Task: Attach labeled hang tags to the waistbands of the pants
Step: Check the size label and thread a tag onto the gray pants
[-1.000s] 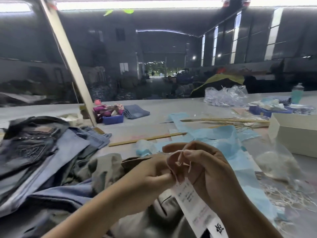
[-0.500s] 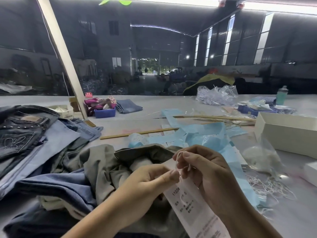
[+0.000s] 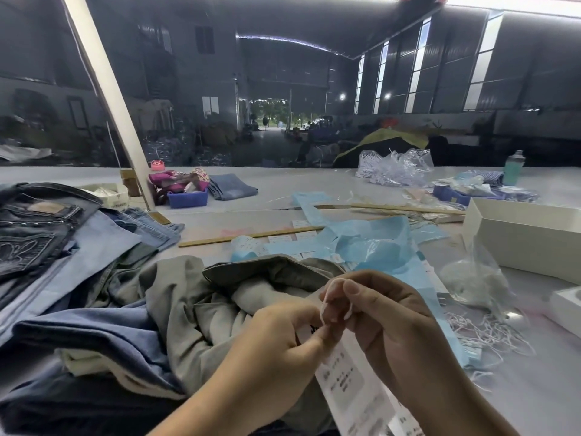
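From the head camera, your left hand and right hand meet low in the centre, over the pile of pants. Your left fingers are curled in a narrow pinch at the top end of the white hang tag, right where the white string loop comes off it. Your right fingers are bent round that same loop, which arcs over your fingertips, so both hands hold tag and string together. The tag hangs down and to the right between your wrists, its printed text too blurred to read.

Just beyond your hands lies the grey pair of pants, its waistband open and folded toward you; the tag is near it, and you cannot tell whether the string passes through the fabric. Blue jeans lie under and left of the grey pair, with dark embroidered jeans farther left.

On the table, crumpled light-blue sheets sit behind your hands. To your right are loose white strings, a clear plastic bag and an open white box.
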`<state>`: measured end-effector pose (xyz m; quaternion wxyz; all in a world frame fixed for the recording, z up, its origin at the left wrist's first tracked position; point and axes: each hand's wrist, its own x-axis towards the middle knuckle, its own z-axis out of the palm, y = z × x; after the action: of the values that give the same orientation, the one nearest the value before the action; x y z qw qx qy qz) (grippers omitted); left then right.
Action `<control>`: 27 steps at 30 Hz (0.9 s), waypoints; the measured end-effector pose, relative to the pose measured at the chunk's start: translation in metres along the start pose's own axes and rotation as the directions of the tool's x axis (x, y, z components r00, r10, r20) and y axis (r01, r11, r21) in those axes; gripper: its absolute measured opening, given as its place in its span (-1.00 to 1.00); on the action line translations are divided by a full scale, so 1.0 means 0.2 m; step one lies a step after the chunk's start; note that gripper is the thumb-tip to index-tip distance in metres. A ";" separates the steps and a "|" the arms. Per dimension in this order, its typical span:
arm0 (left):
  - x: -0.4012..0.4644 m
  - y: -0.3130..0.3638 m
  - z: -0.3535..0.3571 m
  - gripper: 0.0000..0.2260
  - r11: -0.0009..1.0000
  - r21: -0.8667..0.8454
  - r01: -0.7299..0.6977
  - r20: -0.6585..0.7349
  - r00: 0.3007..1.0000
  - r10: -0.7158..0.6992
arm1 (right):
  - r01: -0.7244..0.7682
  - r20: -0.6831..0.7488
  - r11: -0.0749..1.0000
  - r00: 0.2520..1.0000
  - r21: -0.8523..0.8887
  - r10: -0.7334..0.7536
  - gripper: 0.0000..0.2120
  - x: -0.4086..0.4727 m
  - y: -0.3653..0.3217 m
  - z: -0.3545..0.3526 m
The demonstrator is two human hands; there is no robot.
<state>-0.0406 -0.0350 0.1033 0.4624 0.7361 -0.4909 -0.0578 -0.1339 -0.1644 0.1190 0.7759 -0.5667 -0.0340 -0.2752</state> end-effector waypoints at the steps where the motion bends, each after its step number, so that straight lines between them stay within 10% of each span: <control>1: 0.00 0.00 0.01 -0.77 1.000 -0.010 -0.027 0.001 1.000 0.027 | 0.000 0.000 1.000 1.000 0.030 0.000 -0.86 0.00 0.00 0.00; 10: -0.01 -0.05 -0.01 -0.67 0.940 -0.334 0.072 0.068 0.996 -0.052 | -0.011 -0.061 0.983 0.998 0.183 0.022 -0.77 0.00 -0.02 -0.12; 19: 0.05 0.00 -0.12 -0.66 0.939 -0.312 0.141 0.068 0.990 -0.126 | -0.172 -0.226 0.981 0.956 0.087 0.187 -0.89 -0.03 -0.03 -0.23; 23: 0.12 0.05 -0.16 -0.70 0.977 -0.157 0.144 0.118 0.985 -0.126 | -0.261 -0.204 0.864 0.961 -0.432 0.188 -0.63 -0.06 -0.07 -0.25; 27: 0.19 0.12 -0.15 -0.69 0.992 -0.040 0.121 0.258 0.960 -0.107 | 0.110 0.064 0.423 0.991 -0.899 -0.120 -0.54 -0.08 -0.08 -0.14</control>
<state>-0.0215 -0.0476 0.1525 0.4117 0.7365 -0.5012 -0.1921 -0.1618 -0.1867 0.1176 0.3341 -0.8876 0.0832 -0.3061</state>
